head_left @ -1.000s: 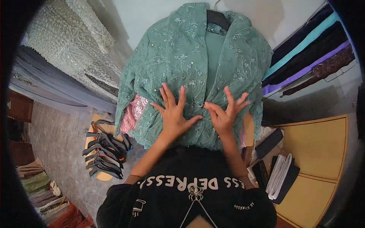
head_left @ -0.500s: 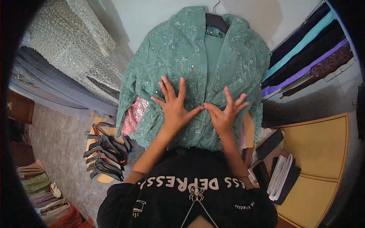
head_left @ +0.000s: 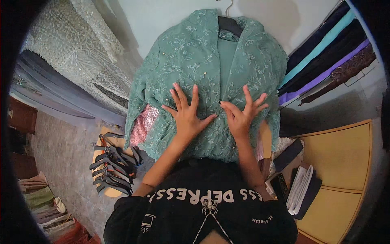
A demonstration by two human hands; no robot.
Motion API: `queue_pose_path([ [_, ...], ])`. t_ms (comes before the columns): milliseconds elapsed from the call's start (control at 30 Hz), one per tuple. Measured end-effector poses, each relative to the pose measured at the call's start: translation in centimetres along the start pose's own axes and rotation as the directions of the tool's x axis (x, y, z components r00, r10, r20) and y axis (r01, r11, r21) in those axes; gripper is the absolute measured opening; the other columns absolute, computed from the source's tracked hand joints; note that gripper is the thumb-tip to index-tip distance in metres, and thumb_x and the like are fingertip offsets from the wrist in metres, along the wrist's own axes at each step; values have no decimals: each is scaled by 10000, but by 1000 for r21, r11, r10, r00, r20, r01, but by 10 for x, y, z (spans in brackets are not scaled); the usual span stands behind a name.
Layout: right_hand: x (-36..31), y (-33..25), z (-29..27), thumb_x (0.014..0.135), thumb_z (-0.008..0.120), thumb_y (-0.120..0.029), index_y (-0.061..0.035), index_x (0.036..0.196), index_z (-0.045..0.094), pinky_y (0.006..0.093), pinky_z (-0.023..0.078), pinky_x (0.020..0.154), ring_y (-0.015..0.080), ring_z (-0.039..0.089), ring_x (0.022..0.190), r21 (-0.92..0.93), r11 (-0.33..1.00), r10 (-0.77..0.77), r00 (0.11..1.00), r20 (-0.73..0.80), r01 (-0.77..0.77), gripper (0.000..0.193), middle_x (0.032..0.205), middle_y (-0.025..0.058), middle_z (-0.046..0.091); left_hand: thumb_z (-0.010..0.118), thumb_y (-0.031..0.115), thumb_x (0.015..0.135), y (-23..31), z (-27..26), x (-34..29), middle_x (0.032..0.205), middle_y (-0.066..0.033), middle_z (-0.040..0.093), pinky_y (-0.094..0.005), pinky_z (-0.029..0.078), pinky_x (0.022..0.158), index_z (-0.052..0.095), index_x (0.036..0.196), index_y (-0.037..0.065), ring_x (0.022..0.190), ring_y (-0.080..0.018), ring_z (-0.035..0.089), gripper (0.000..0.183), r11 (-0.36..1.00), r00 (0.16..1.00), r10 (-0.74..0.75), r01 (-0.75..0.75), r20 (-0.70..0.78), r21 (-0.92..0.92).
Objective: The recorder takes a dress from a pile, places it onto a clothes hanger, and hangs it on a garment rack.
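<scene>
teal embroidered jacket (head_left: 211,77) on a dark hanger (head_left: 230,22) against the pale wall, both hands flat on its front.
left hand (head_left: 187,116) fingers spread, palm pressed on the left front panel; right hand (head_left: 242,116) also spread and pressed, just beside it on the right panel, thumbs pointing toward each other. pink lace garment (head_left: 143,128) peeks out under the jacket's left sleeve. black hangers (head_left: 111,162) piled on a stool lower left; yellow table (head_left: 345,158) at right.

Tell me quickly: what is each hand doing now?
Left hand: open, flat on the green embroidered lace blouse.
Right hand: open, flat on it.
</scene>
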State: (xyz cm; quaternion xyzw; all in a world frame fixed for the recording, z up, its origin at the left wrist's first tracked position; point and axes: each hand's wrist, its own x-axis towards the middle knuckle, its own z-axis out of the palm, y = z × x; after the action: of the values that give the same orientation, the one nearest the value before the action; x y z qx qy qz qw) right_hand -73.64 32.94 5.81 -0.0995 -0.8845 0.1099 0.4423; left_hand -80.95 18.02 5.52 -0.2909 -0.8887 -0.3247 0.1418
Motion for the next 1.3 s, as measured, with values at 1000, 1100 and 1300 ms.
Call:
queue_pose_path([
  [1000, 6, 8, 4, 734, 681, -228, -248, 780, 677, 696, -56, 940, 465, 56, 1309, -45, 999, 14, 998, 67, -11, 50, 1350, 26, 360, 755, 486, 528, 16, -3, 44, 1441, -254, -21, -764, -4, 838, 238, 1395, 234, 1323, -445, 8, 1041, 995, 995, 89, -87, -51, 42],
  [1100, 10, 10, 7, 728, 658, -206, -286, 775, 662, 716, -83, 915, 466, 57, 1309, -38, 999, -28, 999, -19, 27, 93, 1358, -11, 365, 756, 498, 520, 18, -3, 46, 1442, -252, -18, -763, 2, 842, 237, 1396, 229, 1321, -449, 10, 1052, 996, 996, 76, -74, -48, 51],
  [1300, 21, 10, 10, 725, 655, -219, -302, 762, 666, 718, -99, 905, 467, 53, 1309, -22, 1000, -11, 998, -68, 9, 92, 1355, -39, 374, 748, 522, 521, 12, 1, 45, 1443, -249, -9, -760, 2, 847, 238, 1395, 228, 1321, -450, 13, 1054, 996, 997, 67, -64, -43, 61],
])
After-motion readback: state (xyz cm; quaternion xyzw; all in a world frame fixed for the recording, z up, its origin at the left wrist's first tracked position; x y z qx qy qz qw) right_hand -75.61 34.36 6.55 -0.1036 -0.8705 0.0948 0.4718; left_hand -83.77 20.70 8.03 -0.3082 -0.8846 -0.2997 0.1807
